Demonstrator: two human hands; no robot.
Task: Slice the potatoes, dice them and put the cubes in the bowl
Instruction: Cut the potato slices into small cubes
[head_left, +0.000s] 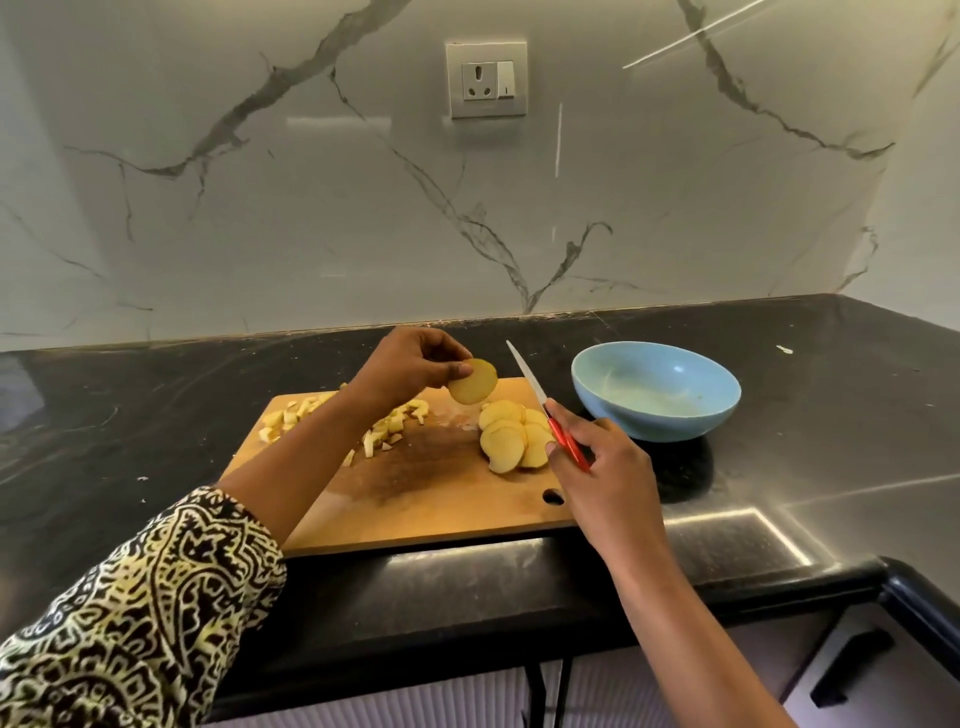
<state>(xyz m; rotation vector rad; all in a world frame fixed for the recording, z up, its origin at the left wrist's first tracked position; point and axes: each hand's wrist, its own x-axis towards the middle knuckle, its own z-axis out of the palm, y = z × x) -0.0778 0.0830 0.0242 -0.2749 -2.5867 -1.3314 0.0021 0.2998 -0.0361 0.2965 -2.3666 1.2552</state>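
So the left grip (410, 364) is up off the cutting board (441, 499), pinching one round potato slice (474, 382) between thumb and fingertips. The slice hangs in the air just past the fingers, over the far edge of the board. Right below and a bit to the right sits the pile of slices (511, 436), overlapping each other flat on the board.

The right grip (597, 467) is wrapped around the red handle of a knife (530, 376), blade pointing up and away, tilted towards the wall. The blade touches nothing. That hand sits just beside the pile, at its right edge, with one fingertip right up against the nearest slices.

The diced cubes (384, 426) are scattered over the left and back part of the board, partly hidden behind the left forearm in its patterned sleeve (130, 613).

The blue bowl (670, 421) is on the dark bench (831, 415) just right of the board, near the right grip. I can't make out any cubes in it, only a pale smear on the inside. There's a wall socket (487, 79) on the marble wall behind.
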